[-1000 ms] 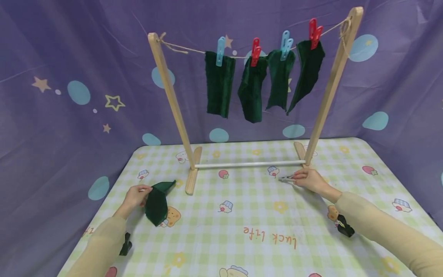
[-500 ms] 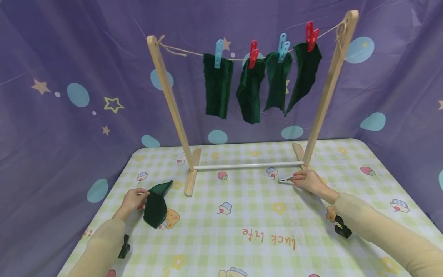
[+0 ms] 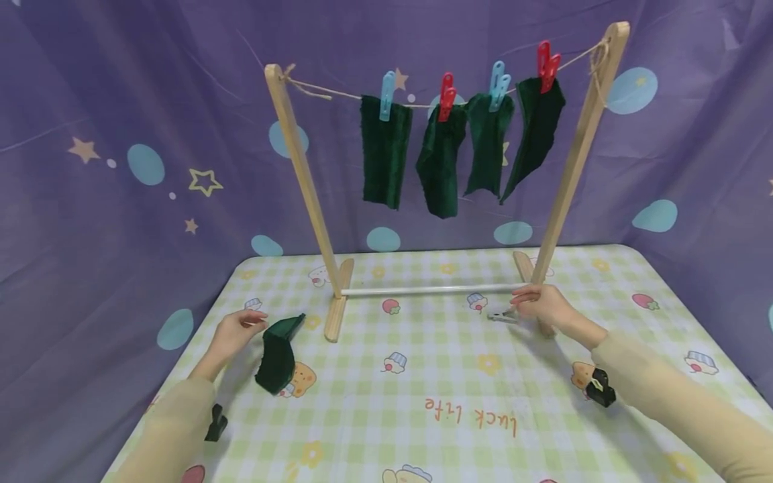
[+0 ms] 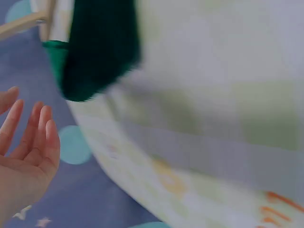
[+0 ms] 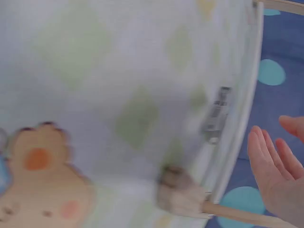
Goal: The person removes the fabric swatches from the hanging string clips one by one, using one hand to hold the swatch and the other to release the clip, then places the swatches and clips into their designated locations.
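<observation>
Rack: a pale wooden drying rack [image 3: 302, 178] with two uprights on flat feet, a white rod [image 3: 435, 290] joining them low down and a thin twine line [image 3: 338, 91] strung across the top.
Left hand: the left hand [image 3: 237, 330], to the left of the rack, is released; its fingers are relaxed and just apart from the cloth, as the left wrist view shows.
Loose cloth: a dark green, velvety fabric piece [image 3: 278, 362] lies bent, left of the rack's left foot and partly nearer the viewer.
Right hand: the right hand [image 3: 548, 308], at the rack's right foot, has loose fingers and grasps nothing.
Clip: a slim grey clip [image 3: 502, 316] lies left of the rack's right foot, in front of the rod, near the fingertips.
Hung cloths: four dark green cloths [image 3: 385, 161] hang from the rack's line under light blue pegs [image 3: 387, 97] and red pegs [image 3: 447, 99], alternating.
Under the rack: a green-and-white checked tablecloth [image 3: 356, 402].
Behind the rack: a purple patterned curtain [image 3: 199, 87].
</observation>
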{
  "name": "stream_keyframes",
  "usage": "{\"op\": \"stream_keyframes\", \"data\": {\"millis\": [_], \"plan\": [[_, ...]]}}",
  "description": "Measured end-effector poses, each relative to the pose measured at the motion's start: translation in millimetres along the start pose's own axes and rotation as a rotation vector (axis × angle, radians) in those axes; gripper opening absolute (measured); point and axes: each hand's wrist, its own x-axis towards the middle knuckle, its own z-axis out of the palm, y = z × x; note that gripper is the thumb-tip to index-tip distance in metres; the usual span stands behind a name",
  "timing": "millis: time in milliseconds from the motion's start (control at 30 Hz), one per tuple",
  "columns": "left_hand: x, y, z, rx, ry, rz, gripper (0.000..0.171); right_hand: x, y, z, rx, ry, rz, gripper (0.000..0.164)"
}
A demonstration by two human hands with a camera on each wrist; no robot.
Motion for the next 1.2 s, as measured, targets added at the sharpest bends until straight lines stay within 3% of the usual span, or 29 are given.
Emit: {"op": "stream_keyframes", "data": {"millis": [300, 600, 967, 1200], "plan": [[16.4, 46.8, -6.4, -0.084, -0.053, 0.009, 0.031, 9.4, -37.7, -7.0, -0.003, -0.036, -0.084, 0.037], [27.2, 89.0, -9.7, -0.122, -0.062, 0.11, 0.029, 15.4, -81.2, -13.0, -0.046, -0.01, -0.162, 0.037], [42.6, 153.9, -24.4, -0.186, -0.059, 0.22, 0.033, 21.8, -135.7, -21.0, -0.04, 0.028, -0.251, 0.039], [50.9, 182.3, -27.2, -0.236, -0.047, 0.309, 0.032, 26.2, -171.7, -21.6, -0.039, 0.075, -0.286, 0.035]]}}
